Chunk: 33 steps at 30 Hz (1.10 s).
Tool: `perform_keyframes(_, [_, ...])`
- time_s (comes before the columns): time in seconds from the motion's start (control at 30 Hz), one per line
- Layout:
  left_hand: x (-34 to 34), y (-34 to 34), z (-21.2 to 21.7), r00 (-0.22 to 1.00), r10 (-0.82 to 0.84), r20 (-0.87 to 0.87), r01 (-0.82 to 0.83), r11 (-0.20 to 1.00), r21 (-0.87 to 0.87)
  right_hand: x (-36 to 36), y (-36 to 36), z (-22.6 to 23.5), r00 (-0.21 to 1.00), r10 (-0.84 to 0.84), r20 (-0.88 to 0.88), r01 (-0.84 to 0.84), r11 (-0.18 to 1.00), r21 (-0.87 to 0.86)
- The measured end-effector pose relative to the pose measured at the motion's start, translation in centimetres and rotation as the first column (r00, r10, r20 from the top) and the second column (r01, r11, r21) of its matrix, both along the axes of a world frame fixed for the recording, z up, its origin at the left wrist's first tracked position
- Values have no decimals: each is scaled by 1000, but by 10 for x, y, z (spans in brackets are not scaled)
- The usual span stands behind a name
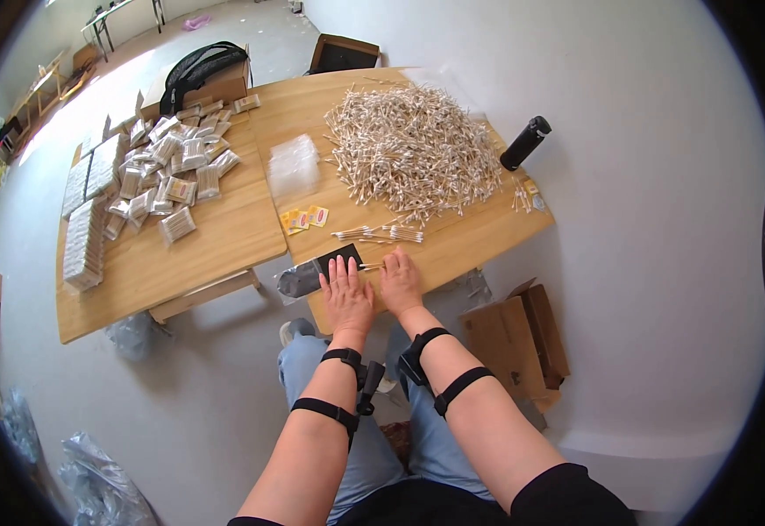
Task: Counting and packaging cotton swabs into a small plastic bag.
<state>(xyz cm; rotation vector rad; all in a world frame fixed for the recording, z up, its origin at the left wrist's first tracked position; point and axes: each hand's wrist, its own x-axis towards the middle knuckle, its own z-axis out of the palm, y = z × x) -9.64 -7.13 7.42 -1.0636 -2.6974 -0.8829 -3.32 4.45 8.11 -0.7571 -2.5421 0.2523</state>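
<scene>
My left hand [347, 296] lies with its fingers stretched out over a flat black piece [337, 255] near the front edge of the table. Close beside it, my right hand [401, 282] has its fingers bent and drawn together around the end of a few cotton swabs [369, 266], which point toward my left hand. Just beyond both hands lies a loose row of cotton swabs [382, 234]. Small yellow and red cards [304, 219] lie past the black piece. A dark grey plastic bag [298, 282] sits left of my left hand.
A big heap of cotton swabs [413, 149] covers the far right, beside a black bottle [525, 143]. Clear plastic bags [294, 165] lie mid-table. Filled swab packs [167, 162] and stacked packs [85, 245] occupy the left table. A cardboard box [514, 346] stands on the floor at right.
</scene>
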Motion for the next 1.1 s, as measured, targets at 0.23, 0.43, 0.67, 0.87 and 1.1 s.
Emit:
perform_keyframes(0.23, [2, 3, -1, 999, 41, -30, -42, 999, -12, -1, 0, -4, 995, 52, -84, -47, 997, 60])
perform_keyframes(0.43, [3, -1, 7, 997, 55, -57, -60, 995, -81, -1, -8, 0, 998, 11, -69, -12, 1000, -16])
perform_keyframes(0.67, [5, 2, 10, 996, 54, -75, -66, 985, -162, 4, -6, 7, 994, 11, -106, -23, 993, -113])
perform_keyframes(0.87, [7, 2, 13, 996, 45, -74, -58, 982, -181, 5, -5, 7, 992, 13, -123, -29, 991, -132])
perform_keyframes(1.1, [5, 1, 11, 996, 41, -74, -53, 982, -178, 4, -7, 3, 986, -2, -165, -19, 992, -122])
